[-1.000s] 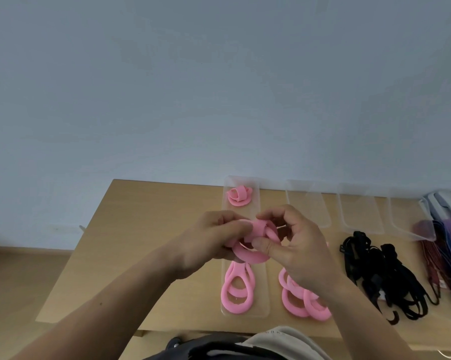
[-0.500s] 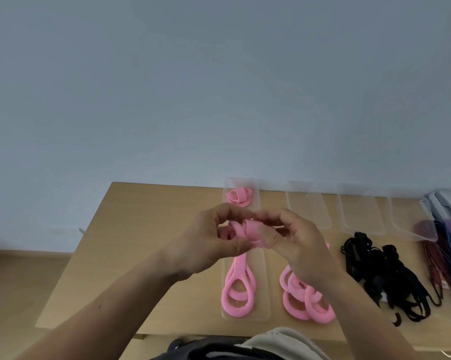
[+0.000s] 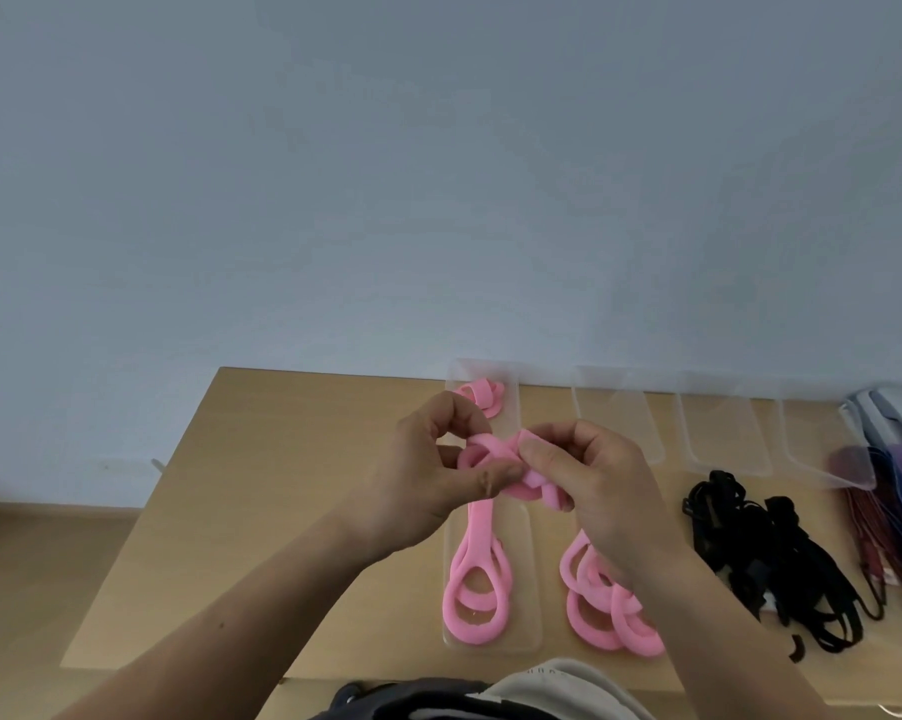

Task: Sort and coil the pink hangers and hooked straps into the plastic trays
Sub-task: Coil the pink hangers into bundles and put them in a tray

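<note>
Both hands are up over the work. My left hand (image 3: 418, 485) pinches the pink hanger (image 3: 490, 446) between thumb and curled fingers, and my right hand (image 3: 605, 480) is clamped on the rolled part just right of that pinch. So both are closed on the same piece, nearly touching.

What matters now is the uncoiled tail. It drops straight from the grip toward my body, long axis running along the tray (image 3: 527, 574), with its double loop at the near end. The left hand sits right over that line, so I judge it is better placed to feed slack up while the right keeps the roll tight.

Beyond the grip, one coiled hanger (image 3: 482, 397) sits at the tray's far end. Below my right wrist are loose pink hangers (image 3: 599, 605), and further right the black straps (image 3: 781, 553).

My right fingers hide the roll, so I can't count the turns or find the free end. I also can't tell whether the loop rests in the tray or hangs.
</note>
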A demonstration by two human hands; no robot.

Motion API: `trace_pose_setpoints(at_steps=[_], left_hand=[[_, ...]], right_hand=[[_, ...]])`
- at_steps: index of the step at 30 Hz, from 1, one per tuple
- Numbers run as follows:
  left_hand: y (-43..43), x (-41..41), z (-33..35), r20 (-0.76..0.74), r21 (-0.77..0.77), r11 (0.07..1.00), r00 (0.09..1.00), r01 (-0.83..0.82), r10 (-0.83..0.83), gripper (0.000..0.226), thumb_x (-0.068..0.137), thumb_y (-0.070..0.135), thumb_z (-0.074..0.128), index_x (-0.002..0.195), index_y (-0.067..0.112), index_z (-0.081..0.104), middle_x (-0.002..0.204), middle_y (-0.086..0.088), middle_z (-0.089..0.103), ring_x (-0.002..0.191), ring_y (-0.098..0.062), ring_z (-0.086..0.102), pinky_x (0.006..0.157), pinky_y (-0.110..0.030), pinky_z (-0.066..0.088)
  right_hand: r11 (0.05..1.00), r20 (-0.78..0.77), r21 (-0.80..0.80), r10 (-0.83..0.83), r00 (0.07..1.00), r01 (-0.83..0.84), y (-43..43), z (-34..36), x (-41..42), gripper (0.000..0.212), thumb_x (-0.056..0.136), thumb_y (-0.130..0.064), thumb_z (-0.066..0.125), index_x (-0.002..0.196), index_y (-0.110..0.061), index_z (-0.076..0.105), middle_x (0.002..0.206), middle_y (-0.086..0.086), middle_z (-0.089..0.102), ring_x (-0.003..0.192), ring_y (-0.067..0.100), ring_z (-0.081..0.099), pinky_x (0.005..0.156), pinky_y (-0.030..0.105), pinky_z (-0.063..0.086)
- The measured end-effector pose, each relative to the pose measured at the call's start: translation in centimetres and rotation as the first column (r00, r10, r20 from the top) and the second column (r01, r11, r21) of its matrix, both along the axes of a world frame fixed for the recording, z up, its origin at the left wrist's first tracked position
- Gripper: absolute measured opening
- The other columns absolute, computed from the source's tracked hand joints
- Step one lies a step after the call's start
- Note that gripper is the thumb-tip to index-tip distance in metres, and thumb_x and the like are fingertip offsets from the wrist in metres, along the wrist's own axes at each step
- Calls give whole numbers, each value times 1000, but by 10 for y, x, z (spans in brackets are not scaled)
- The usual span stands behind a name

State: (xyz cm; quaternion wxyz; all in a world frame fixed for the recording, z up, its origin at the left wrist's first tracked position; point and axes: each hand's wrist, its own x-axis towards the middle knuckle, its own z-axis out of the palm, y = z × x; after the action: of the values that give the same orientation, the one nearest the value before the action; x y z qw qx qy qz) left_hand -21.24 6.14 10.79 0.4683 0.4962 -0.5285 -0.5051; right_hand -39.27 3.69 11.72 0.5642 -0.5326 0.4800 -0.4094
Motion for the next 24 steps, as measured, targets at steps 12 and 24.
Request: trace_pose_setpoints(at_steps=[12,24], left_hand=[[-2,11,-8,17,14,1000,999,26,-27,36,73,40,81,90,23,55,94,-12,69,78,-37,69,71,-57,55],[-10,40,-10,-96,140,987,994,74,-61,14,87,10,72,101,6,72,83,-14,75,71,-23,71,63,-24,54]], right_hand=[[999,-15,-15,-39,999,39,0,-7,13,4,86,-14,70,85,-15,74,56,-11,64,53,0,58,56,18,48],[994,-190,-110,5,982,-26,-6,-15,37,16,83,-20,75,92,-33,72,86,-3,73,80,18,69,74,37,60]])
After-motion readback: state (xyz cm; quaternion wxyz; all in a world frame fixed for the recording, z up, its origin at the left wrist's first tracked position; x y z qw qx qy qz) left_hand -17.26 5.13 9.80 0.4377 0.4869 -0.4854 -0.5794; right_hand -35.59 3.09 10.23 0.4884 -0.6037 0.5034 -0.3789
